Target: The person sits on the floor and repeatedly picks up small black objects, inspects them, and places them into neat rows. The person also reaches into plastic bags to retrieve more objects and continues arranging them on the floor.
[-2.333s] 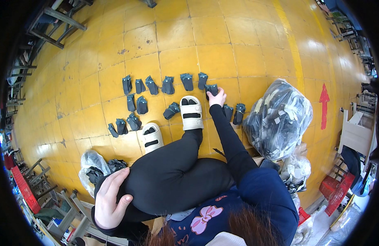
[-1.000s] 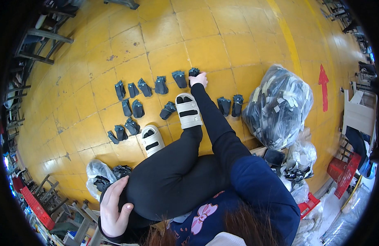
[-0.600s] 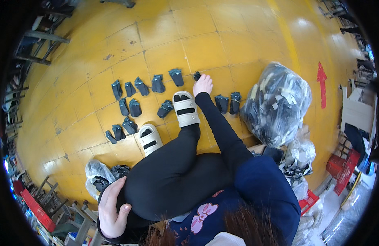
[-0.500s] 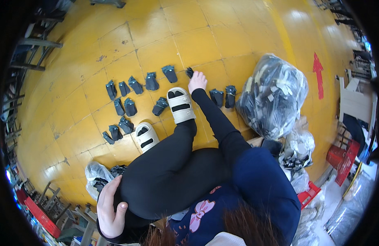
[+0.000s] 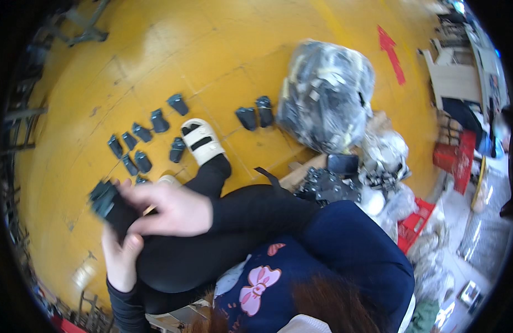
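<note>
- The person sits low on the yellow floor (image 5: 156, 50) with legs stretched forward, and that puts both hands over the lap, close to the body.
- The right hand (image 5: 176, 208) and left hand (image 5: 120, 258) meet around a dark moulded part (image 5: 109, 205), blurred here; the right fingers (image 5: 139, 191) curl over its top and the left fingers press up from beneath, so it is pinched between them on the near left.
- More dark parts (image 5: 151, 122) lie in loose rows on the floor farther out, beyond the white sandal (image 5: 202, 141), likely laid within arm's reach.
- Two further pieces (image 5: 255, 115) sit beside the big clear bag (image 5: 326, 94) of parts on the far right.
</note>
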